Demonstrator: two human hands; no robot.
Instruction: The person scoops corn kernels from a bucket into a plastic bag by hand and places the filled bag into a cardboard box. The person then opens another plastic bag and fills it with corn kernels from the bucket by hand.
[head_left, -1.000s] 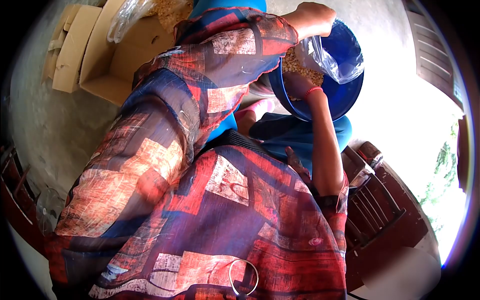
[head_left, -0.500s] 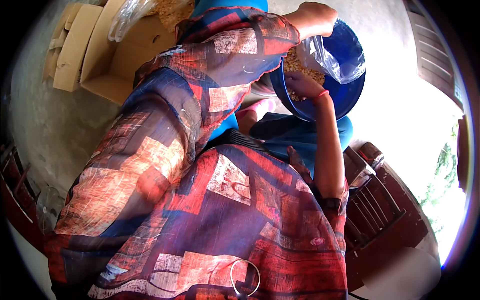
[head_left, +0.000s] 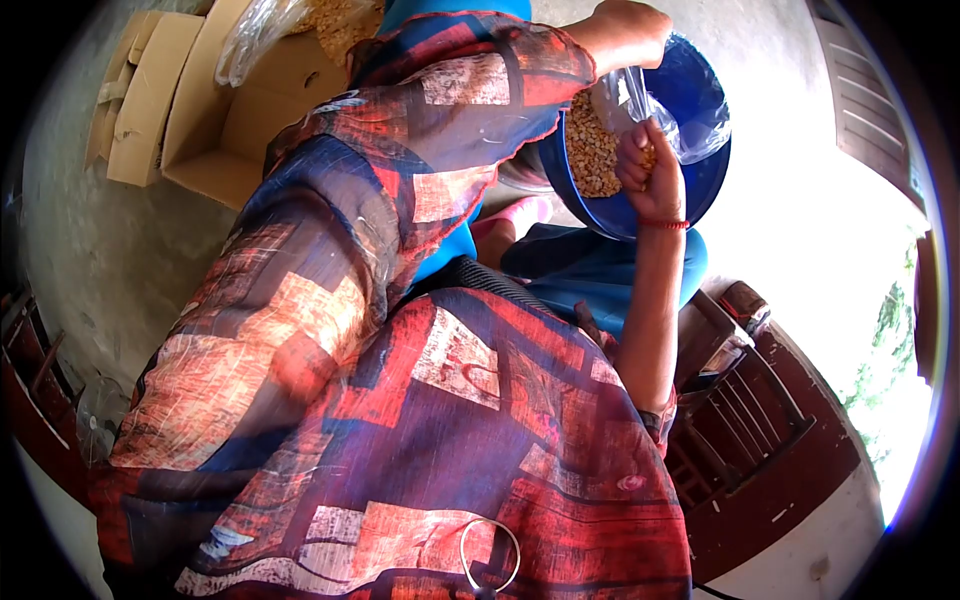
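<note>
A deep blue bucket (head_left: 713,175) holds a heap of small yellow-brown pieces (head_left: 592,150), whose exact kind I cannot make out. Above its far rim, my left hand (head_left: 634,32) is closed on the upper part of a clear plastic bag (head_left: 690,140), which hangs into the bucket. My right hand (head_left: 655,178), with a red band at the wrist, is raised over the heap beside the bag. Its fingers are curled around some of the yellow-brown pieces, which show between fingers and palm. The bag's mouth is partly hidden by my hands.
An open cardboard box (head_left: 235,130) stands at upper left, with clear plastic and more yellow-brown pieces at its far end. My patterned scarf (head_left: 400,380) covers much of the view. A dark wooden chair (head_left: 745,420) is at lower right.
My right hand has come up out of the heap, toward the bag, with pieces in its fingers. My left hand stays almost in place on the bag.
</note>
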